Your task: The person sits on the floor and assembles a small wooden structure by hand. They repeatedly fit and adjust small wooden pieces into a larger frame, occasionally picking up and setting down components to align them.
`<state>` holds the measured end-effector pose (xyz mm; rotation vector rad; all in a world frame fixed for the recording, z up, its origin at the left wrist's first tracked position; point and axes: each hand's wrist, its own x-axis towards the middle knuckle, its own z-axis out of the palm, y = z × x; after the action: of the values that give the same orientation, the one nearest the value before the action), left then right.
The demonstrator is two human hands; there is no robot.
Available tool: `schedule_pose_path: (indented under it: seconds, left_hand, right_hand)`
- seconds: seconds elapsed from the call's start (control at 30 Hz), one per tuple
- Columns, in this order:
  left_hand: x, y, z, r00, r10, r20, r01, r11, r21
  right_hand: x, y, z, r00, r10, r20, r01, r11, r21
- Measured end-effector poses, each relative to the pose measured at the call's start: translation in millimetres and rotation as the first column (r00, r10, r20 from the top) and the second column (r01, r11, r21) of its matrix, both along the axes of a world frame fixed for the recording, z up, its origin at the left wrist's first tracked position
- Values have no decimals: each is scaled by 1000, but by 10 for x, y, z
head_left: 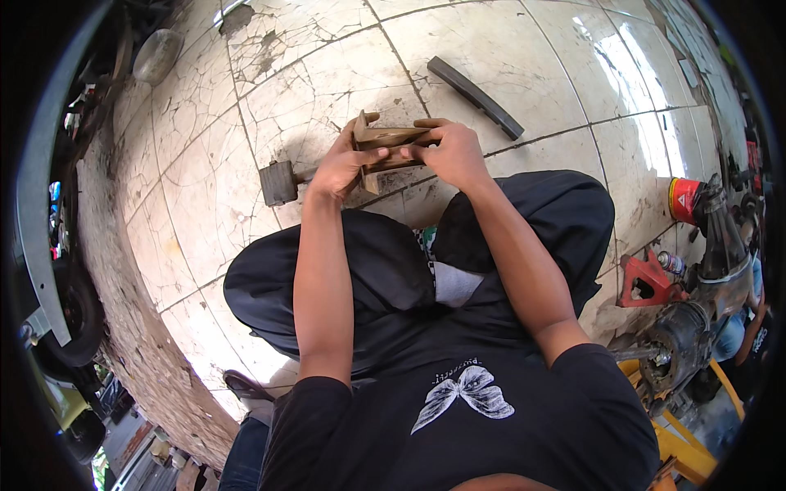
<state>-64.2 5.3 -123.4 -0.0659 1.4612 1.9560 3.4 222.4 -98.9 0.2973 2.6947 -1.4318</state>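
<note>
Above my folded legs, both hands hold a brown metal bracket [391,136] with an upright flange at its left end and long arms reaching right. My left hand [336,164] wraps round the flange end, thumb along the inside. My right hand [454,154] pinches the other end between thumb and fingers. A hammer [279,182] with a blocky head lies on the floor by my left wrist; its handle runs behind that wrist and is partly hidden. Beyond my right hand lies a dark, slightly bent bar [475,98], apart from it.
Cracked tiles [188,164] cover the floor. On the right stand a red can [685,200], a red jack stand [643,278], a small spray can [671,263] and a greasy axle housing [676,340]. A rounded metal piece [158,57] lies far left. Other people are partly visible at the edges.
</note>
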Motion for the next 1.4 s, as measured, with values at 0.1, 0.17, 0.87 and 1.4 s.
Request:
schedule_pose_path:
  seconds: [0.1,0.17,0.87,1.4]
  left_hand:
    - [-9,79,-8,999,-12,-48,5,989,-151]
    - [0,151,42,998,-38,-49,24,962,-272]
    - [-30,-13,72,996,-26,87,21,998,62]
    - [-6,-37,102,991,-116,67,107,985,132]
  right_hand:
    - [-36,37,15,996,1,84,-1,1000,-6]
    - [-35,64,5,992,0,126,0,1000,-4]
    - [18,18,-116,1000,-31,-4,31,997,-67]
    - [36,7,-49,1000,7,6,-7,1000,-6]
